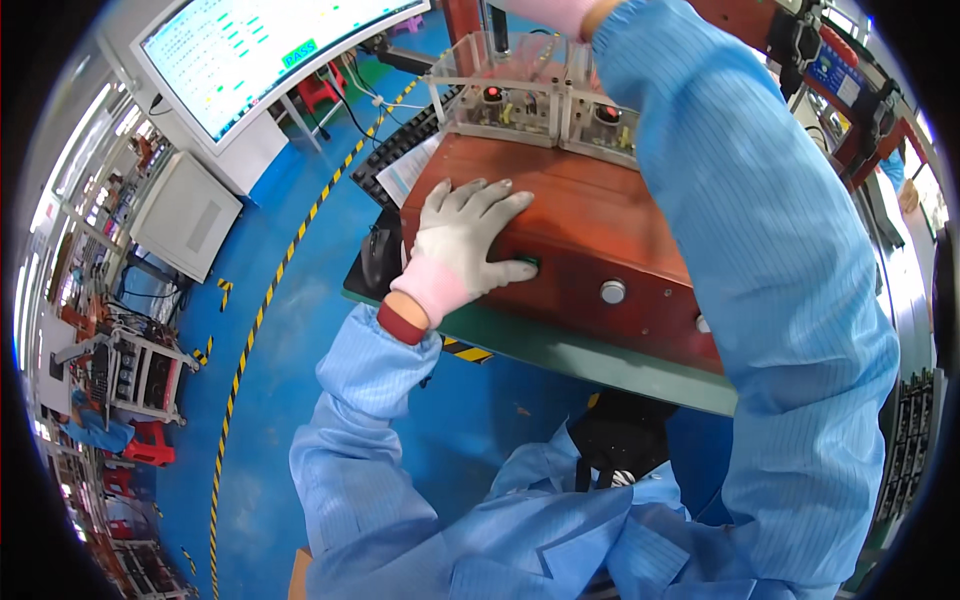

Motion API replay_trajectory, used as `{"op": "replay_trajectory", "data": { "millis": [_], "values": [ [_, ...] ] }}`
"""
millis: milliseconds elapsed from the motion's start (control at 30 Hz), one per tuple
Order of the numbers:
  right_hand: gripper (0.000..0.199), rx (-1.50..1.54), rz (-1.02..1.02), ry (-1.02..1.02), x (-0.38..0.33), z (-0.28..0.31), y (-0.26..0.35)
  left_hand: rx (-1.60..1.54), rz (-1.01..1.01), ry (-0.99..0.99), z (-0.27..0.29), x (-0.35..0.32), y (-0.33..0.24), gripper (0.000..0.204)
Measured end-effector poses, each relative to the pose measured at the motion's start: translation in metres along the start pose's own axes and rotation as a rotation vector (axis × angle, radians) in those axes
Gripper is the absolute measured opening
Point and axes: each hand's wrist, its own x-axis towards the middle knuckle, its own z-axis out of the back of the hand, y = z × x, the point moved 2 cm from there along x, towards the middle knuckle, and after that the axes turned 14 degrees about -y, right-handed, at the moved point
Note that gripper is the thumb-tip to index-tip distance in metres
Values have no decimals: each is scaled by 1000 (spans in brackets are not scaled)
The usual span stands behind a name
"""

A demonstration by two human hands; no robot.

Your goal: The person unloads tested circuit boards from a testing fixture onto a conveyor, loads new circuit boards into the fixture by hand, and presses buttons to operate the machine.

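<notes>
My left hand [462,240], in a white work glove with a pink cuff, lies on the near left part of a reddish-brown box [600,215]. Its fingers are stretched out and rest on the top, and the thumb reaches over the front edge onto a small green button [530,263]. My right arm stretches far forward over the box's right side. Of my right hand [552,12] only the pink glove cuff shows at the upper edge; its fingers are out of the picture. Behind the box's top stand clear-walled test fixtures [510,105] with red round parts inside.
A round silver button [612,291] sits on the box's front. A monitor [270,60] stands at the upper left. Left of the box are a black keyboard [375,175], a paper sheet [410,172] and a black mouse [381,255]. The green table edge [600,365] runs in front of me.
</notes>
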Motion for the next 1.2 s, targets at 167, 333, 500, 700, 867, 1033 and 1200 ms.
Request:
{"op": "replay_trajectory", "data": {
  "millis": [167, 333, 500, 700, 867, 1033, 1200],
  "values": [
    [46, 35, -102, 260, 9, -15, -7, 9, 80, 43, 9, 2, -1, 76],
    [43, 31, -593, 289, 52, -21, -11, 124, 148, 134, 16, 9, -16, 77],
    [43, -482, -1427, 624, 144, -69, -29, 50, 81, 189, 16, 20, -3, 71],
    [43, -183, -1260, 356, 62, -80, -99, -9, 59, -19, -25, 78, 40, 60],
    [50, -287, -1022, 365, 61, -19, 8, 67, 89, 17, -31, 73, 60, 58],
    [26, -37, -145, 243, 2, 8, 77, 214, 67, 57, -38, 68, 51, 58],
    [26, -38, -377, 865, -56, 41, 105, 175, 44, 117, -66, 70, 82, 59]
  ]
}}
